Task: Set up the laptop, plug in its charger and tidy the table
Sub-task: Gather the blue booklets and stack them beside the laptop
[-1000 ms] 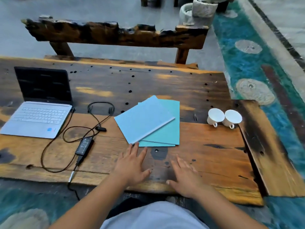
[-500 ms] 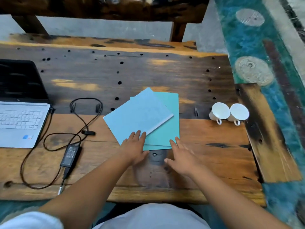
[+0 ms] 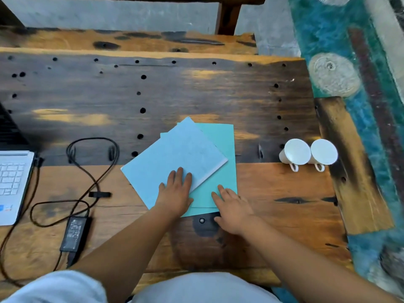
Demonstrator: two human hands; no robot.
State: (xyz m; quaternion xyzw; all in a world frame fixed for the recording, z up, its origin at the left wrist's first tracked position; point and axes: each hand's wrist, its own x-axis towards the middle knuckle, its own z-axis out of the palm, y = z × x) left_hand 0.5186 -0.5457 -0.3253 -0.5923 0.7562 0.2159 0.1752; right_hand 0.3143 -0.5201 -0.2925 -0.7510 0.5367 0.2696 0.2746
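A pale blue notebook (image 3: 175,153) lies askew on top of green folders (image 3: 223,154) in the middle of the wooden table (image 3: 196,95). My left hand (image 3: 176,193) rests flat on the notebook's near corner, fingers spread. My right hand (image 3: 232,207) lies flat with its fingertips on the green folder's near right corner. The open white laptop (image 3: 11,184) is cut off at the left edge. Its black charger brick (image 3: 74,234) and looped cable (image 3: 91,162) lie between the laptop and the notebook.
Two white cups (image 3: 308,155) lie on their sides at the right, handles toward me. A lower wooden plank (image 3: 349,162) juts out at the table's right end, over a teal patterned floor (image 3: 328,40). A bench leg (image 3: 227,16) stands beyond the far edge.
Both hands have slid forward from the bare wood onto the notebook and folder. The camera has tilted down and moved closer, pushing the laptop mostly out of view.
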